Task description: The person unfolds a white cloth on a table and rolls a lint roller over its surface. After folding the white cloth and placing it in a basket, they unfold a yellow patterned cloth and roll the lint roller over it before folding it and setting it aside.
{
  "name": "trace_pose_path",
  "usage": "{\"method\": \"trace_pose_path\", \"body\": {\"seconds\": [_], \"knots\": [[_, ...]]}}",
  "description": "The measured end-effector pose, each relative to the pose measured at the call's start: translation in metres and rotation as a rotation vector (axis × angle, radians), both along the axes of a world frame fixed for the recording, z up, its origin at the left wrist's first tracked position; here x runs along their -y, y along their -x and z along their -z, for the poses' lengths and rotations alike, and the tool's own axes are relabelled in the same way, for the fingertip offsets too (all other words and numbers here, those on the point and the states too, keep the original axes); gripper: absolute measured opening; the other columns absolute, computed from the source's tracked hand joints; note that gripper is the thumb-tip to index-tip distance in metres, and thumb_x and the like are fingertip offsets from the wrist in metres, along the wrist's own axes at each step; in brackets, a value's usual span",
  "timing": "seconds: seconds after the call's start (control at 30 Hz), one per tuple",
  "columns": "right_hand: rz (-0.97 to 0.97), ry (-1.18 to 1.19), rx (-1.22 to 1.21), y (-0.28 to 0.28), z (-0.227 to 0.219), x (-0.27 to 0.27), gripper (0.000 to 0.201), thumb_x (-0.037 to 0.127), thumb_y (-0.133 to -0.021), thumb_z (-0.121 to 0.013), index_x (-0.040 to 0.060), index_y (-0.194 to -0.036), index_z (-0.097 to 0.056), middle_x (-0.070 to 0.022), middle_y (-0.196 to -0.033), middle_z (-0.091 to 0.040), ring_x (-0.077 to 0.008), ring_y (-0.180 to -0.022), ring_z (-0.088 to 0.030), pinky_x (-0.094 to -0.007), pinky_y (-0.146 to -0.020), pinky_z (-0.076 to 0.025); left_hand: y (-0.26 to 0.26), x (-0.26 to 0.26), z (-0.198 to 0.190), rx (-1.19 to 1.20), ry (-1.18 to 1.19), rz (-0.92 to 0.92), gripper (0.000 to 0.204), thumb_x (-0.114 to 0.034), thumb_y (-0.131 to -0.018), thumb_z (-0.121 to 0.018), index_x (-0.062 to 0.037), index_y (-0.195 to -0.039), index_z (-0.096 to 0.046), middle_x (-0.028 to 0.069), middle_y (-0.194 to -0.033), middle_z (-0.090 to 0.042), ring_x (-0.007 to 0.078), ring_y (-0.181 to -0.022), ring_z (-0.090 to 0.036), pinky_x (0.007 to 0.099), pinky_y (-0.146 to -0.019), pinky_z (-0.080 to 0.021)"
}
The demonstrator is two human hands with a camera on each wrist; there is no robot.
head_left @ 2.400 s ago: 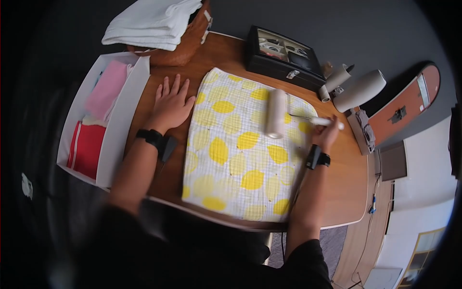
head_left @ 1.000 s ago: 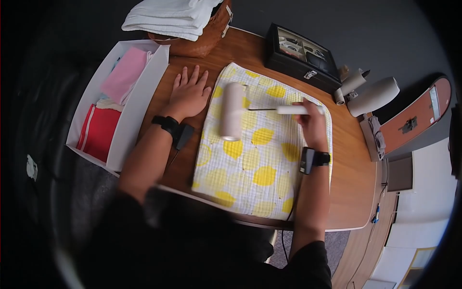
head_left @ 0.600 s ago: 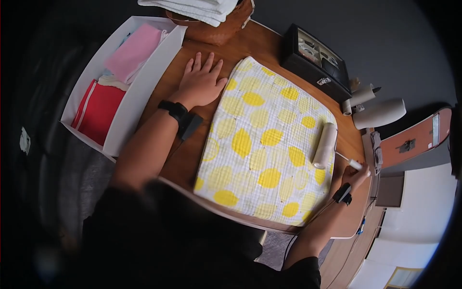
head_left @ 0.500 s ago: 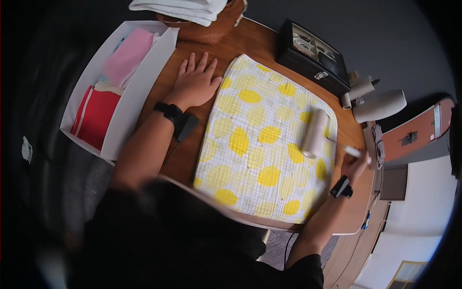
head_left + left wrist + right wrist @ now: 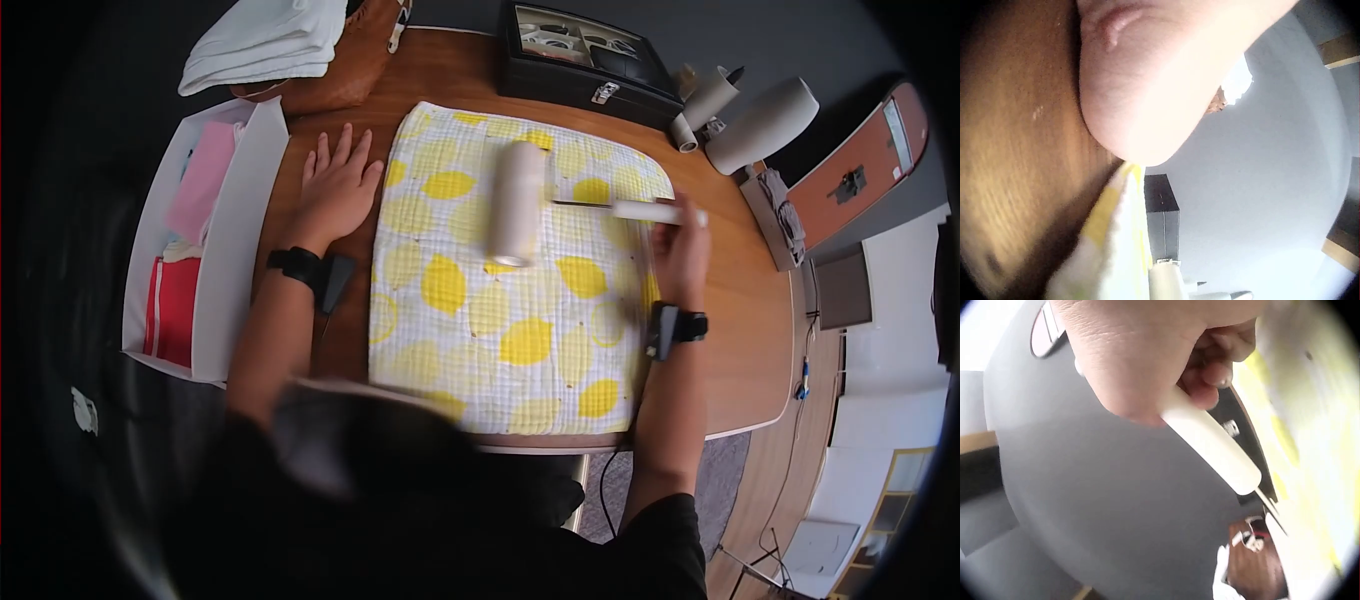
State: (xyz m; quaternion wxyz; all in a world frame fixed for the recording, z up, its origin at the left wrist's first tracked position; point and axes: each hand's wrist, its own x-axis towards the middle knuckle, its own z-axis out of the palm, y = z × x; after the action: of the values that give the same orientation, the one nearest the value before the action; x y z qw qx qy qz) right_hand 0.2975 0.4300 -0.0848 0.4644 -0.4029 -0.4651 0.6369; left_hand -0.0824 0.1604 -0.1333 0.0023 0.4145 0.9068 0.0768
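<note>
White cylindrical roller [image 5: 516, 205] over yellow-patterned quilted cloth [image 5: 525, 342], white handle [image 5: 640, 210] gripped by right hand [image 5: 682, 255]. Left hand [image 5: 338, 195], fingers spread, on brown wooden tabletop [image 5: 740, 380] beside cloth. Light, even pressure should avoid bunching.

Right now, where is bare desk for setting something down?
Bare desk lies between the right hand and its rounded edge, and between basket, cloth and black case. Crowded: between white box and cloth, where the left hand rests.
</note>
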Motion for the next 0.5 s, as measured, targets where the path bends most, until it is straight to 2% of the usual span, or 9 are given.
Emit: {"method": "trace_pose_path", "body": {"seconds": [0.1,0.17,0.27,0.37,0.43,0.5], "knots": [[0.197,-0.015,-0.153,-0.069,0.014,-0.057,0.030,0.038,-0.104,-0.069,0.0098,-0.094,-0.064,0.0045,-0.061,-0.043,-0.0058,-0.048,-0.036,-0.0250,-0.045,-0.029,-0.002,0.000,-0.002,0.002,0.001,0.000,0.068,-0.053,-0.114,-0.035,-0.0180,-0.172,-0.030,0.0120,-0.182,-0.018,0.0416,-0.167,-0.011,0.0531,-0.135,-0.010],[0.505,0.025,-0.028,-0.094,0.007,-0.067,0.032,0.040,-0.104,-0.068,0.0107,-0.093,-0.062,0.0039,-0.062,-0.044,-0.0066,-0.048,-0.037,-0.0244,-0.046,-0.028,-0.002,0.001,-0.001,-0.003,-0.009,0.004,0.069,-0.055,-0.114,-0.035,-0.0175,-0.172,-0.031,0.0128,-0.182,-0.018,0.0421,-0.167,-0.012,0.0533,-0.135,-0.010],[0.759,-0.041,0.025,-0.095,0.005,-0.073,0.039,0.048,-0.103,-0.066,0.0110,-0.091,-0.065,0.0025,-0.062,-0.047,-0.0085,-0.047,-0.041,-0.0272,-0.043,-0.029,-0.001,0.001,0.001,-0.020,-0.023,0.008,0.072,-0.059,-0.113,-0.036,-0.0164,-0.171,-0.033,0.0141,-0.181,-0.020,0.0429,-0.167,-0.012,0.0537,-0.134,-0.011],[0.443,-0.035,0.009,-0.075,0.014,-0.056,0.038,0.047,-0.104,-0.066,0.0112,-0.091,-0.065,0.0024,-0.063,-0.050,-0.0088,-0.049,-0.043,-0.0274,-0.046,-0.031,0.000,0.001,0.000,-0.007,-0.031,0.014,0.076,-0.063,-0.112,-0.036,-0.0158,-0.171,-0.034,0.0150,-0.181,-0.020,0.0432,-0.167,-0.012,0.0540,-0.134,-0.010],[0.084,0.029,-0.015,-0.046,0.010,-0.033,0.033,0.041,-0.107,-0.067,0.0122,-0.092,-0.062,0.0027,-0.064,-0.050,-0.0067,-0.051,-0.043,-0.0250,-0.046,-0.030,0.000,0.001,-0.001,0.009,-0.041,0.016,0.077,-0.064,-0.111,-0.036,-0.0156,-0.171,-0.034,0.0150,-0.181,-0.020,0.0435,-0.166,-0.011,0.0539,-0.134,-0.010],[-0.057,-0.022,0.301,-0.017,0.001,-0.007,0.033,0.041,-0.108,-0.067,0.0115,-0.092,-0.065,0.0019,-0.067,-0.056,-0.0071,-0.055,-0.048,-0.0242,-0.049,-0.033,0.000,0.001,-0.002,0.018,-0.046,0.018,0.078,-0.065,-0.111,-0.036,-0.0154,-0.171,-0.034,0.0150,-0.181,-0.020,0.0437,-0.166,-0.011,0.0537,-0.134,-0.010]]}}
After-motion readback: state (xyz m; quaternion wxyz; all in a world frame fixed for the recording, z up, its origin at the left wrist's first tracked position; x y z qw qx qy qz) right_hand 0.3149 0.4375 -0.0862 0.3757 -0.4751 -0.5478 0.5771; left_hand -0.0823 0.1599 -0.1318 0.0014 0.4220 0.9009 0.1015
